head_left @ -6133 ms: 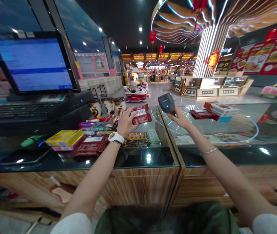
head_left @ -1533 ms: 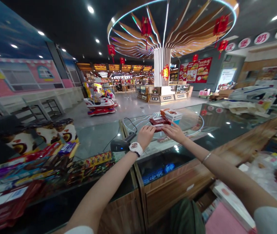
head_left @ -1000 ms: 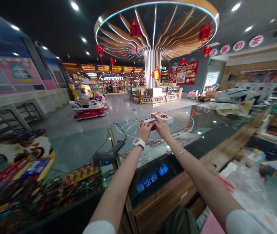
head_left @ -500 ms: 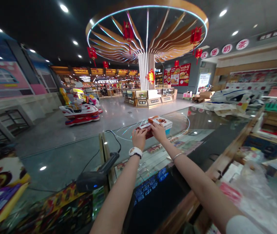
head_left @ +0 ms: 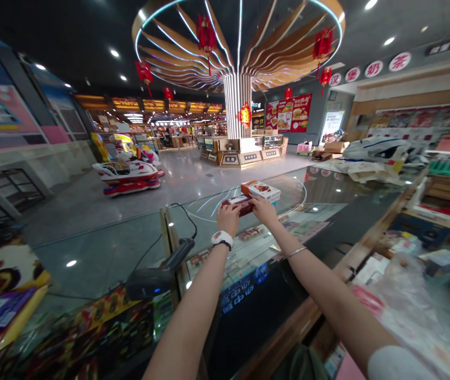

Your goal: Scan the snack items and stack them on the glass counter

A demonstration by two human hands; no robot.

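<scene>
A small dark-red box (head_left: 244, 209) with a pale patch on top is held between both hands above the glass counter. My left hand (head_left: 228, 217) grips its left end, fingers over the top; a white watch sits on that wrist. My right hand (head_left: 263, 210) has its fingers closed on the box's right end. Just beyond that hand lies an orange-and-white box (head_left: 263, 190) with a round brown picture on its lid. Something blue shows beneath it, mostly hidden by the hand.
A black handheld scanner (head_left: 157, 274) with a cable stands at the left. Packaged snacks (head_left: 3, 316) lie front left. A dark screen (head_left: 256, 322) is between my forearms. Plastic bags (head_left: 415, 301) fill the right side. A covered bulky item (head_left: 379, 158) rests on the counter's far right.
The view has tipped slightly down. My right hand has shifted from near the orange-and-white box's front left toward the dark-red box's right end, exposing more of both boxes.
</scene>
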